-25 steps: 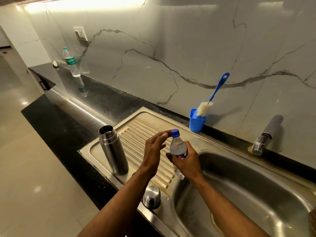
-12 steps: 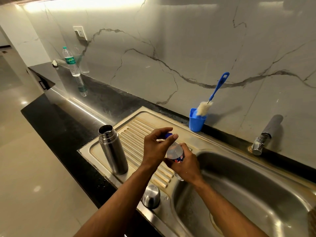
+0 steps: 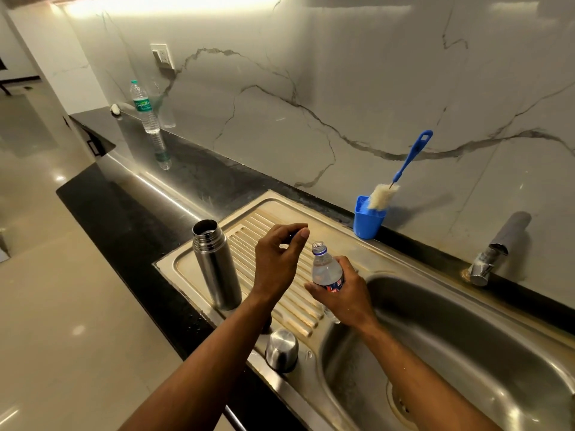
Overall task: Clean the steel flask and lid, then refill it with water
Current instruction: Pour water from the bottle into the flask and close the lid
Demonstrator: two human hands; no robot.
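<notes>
Right hand [image 3: 343, 290] fingers wrapped round uncapped water bottle [image 3: 325, 269], left hand [image 3: 278, 259] fingers pinched — cap hidden, steel flask [image 3: 216, 262] open

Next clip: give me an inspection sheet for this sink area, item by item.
Surface: black stone counter with steel sink unit; a few droplets near its front edge.
Job's things: open steel flask upright on the drainboard; domed steel lid at the front rim; small uncapped plastic water bottle.
Clutter: blue cup holding blue-handled bottle brush; green-labelled bottle far left.
Grippers: left hand pinches something small, likely the cap; right hand grips the small bottle.
Cables: nothing seen.
Surroundings: marble wall, wall socket, tap.
</notes>
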